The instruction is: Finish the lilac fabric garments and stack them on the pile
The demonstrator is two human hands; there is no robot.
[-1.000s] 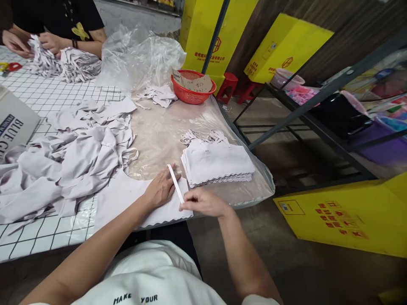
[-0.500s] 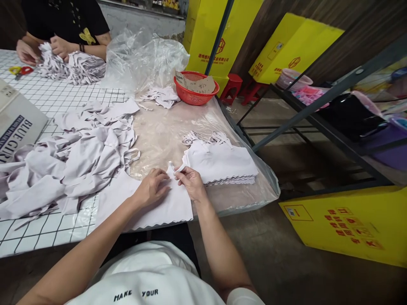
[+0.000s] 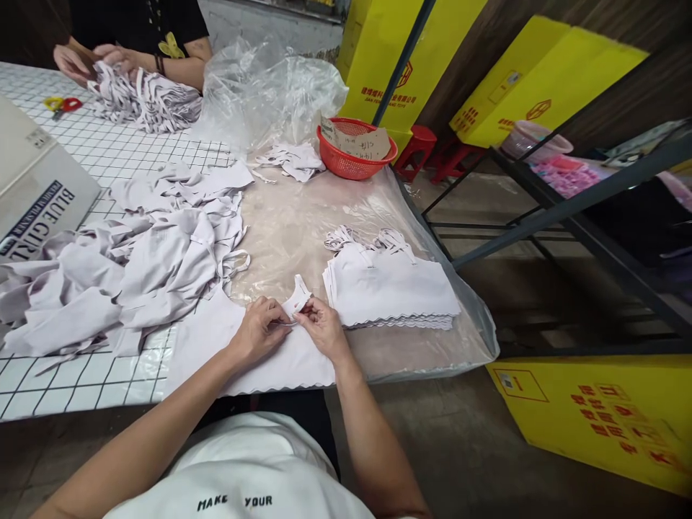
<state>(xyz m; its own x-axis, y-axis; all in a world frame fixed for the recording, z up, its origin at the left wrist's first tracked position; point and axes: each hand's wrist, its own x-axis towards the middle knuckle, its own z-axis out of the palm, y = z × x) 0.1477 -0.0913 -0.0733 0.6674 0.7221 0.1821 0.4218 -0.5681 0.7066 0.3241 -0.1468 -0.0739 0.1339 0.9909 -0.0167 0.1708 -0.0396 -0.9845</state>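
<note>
A pale lilac-white fabric piece point(image 3: 281, 364) with a scalloped lower edge lies flat at the table's front edge. My left hand point(image 3: 264, 328) rests on it, fingers bent and pinching the cloth near the strap. Close beside it, my right hand point(image 3: 320, 324) pinches the narrow fabric strap point(image 3: 296, 299), whose looped end sticks up between the hands. Just right of my hands sits a neat stack of like pieces point(image 3: 394, 285), their straps bunched at the far side. A loose heap of the same fabric point(image 3: 162, 252) spreads on the left.
Behind stand a red basket point(image 3: 354, 155) with cardboard in it and a crumpled clear plastic bag point(image 3: 270, 90). A carton point(image 3: 43, 180) is at the left. Across the table a person handles bundled fabric point(image 3: 145, 101) near scissors point(image 3: 63, 106). A metal shelf point(image 3: 578, 252) stands right.
My hands have come closer together, and the strap end has been lifted and turned up between them. The view has shifted slightly, moving the surroundings rightward.
</note>
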